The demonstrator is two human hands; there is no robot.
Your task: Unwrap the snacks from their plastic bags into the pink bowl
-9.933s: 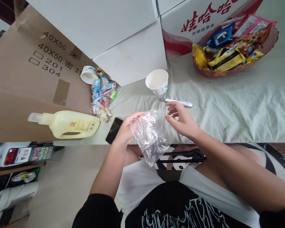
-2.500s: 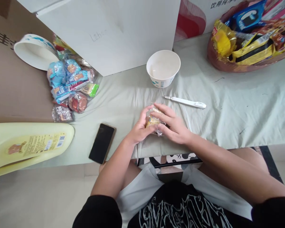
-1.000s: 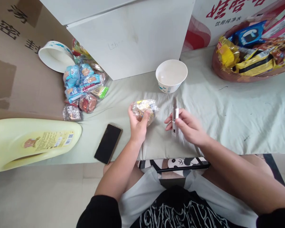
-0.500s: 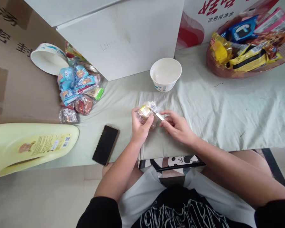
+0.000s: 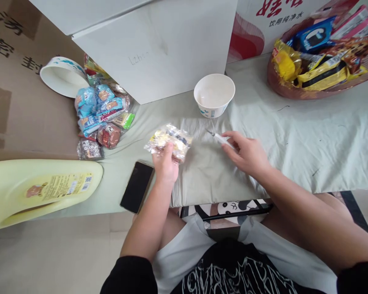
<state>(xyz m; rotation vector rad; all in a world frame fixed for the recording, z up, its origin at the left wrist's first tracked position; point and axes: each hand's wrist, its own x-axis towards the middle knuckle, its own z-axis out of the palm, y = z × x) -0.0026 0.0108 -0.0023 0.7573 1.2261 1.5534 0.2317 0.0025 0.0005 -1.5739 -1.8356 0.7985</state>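
My left hand [image 5: 166, 165] is closed on a snack packet [image 5: 169, 141] in shiny clear and yellow wrapping, with the thumb pressed on top. Between the fingers and thumb of my right hand [image 5: 248, 153] is a small white-handled craft knife [image 5: 221, 139]. Its thin metal tip points up and left, apart from the packet. A white paper bowl [image 5: 214, 98] with blue marks stands upright just beyond both hands. Whether the packet is cut cannot be made out.
Several wrapped snacks [image 5: 101, 110] and a tilted paper bowl [image 5: 61, 79] lie to the left. A phone [image 5: 137, 187] and a yellow plastic container [image 5: 49, 188] are nearer. At the right sits a basket [image 5: 309, 94] of packaged snacks. White boxes [image 5: 171, 49] line the back.
My left hand has moved left with the snack packet, which now shows more of its wrapping. My right hand has drawn the craft knife away to the right.
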